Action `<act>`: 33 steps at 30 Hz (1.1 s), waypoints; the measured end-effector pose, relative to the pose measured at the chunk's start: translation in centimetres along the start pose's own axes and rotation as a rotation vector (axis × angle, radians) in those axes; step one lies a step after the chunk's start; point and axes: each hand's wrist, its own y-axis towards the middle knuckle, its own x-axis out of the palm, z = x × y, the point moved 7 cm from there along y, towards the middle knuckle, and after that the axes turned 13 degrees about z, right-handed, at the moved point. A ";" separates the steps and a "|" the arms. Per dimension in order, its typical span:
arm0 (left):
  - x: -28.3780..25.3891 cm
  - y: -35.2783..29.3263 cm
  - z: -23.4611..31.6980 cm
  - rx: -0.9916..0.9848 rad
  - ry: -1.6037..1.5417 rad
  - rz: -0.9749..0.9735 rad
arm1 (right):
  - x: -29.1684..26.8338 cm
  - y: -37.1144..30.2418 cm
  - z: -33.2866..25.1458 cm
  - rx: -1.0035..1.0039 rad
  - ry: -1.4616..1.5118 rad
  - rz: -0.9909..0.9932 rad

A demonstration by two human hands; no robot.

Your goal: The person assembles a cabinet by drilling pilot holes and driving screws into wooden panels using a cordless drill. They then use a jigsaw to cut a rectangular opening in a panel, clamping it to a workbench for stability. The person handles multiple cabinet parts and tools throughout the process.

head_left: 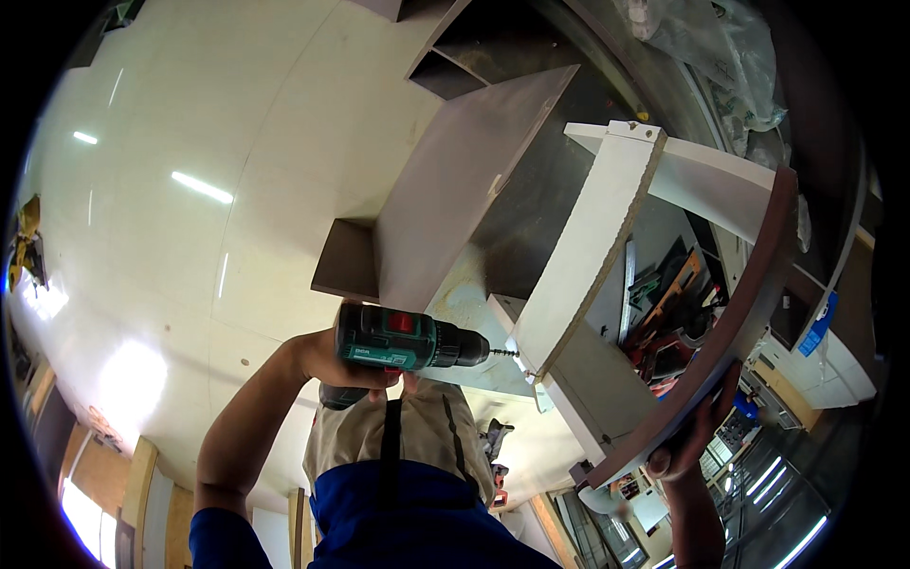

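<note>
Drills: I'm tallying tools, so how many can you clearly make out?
1: the green-and-black drill, in the person's left grip, its bit at the near end of the white board. Others may be hidden in the clutter beyond.

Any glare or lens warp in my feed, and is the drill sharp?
Head view: white glare and light streaks on the pale floor at left; head view: brown-edged board bows near the right rim, probably fisheye bend; head view: green-and-black drill reads fairly sharp, its bit discernible.
</note>
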 end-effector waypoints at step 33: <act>0.9 -1.4 -5.1 0.102 -0.134 0.197 | 0.3 0.0 0.3 0.000 0.037 0.036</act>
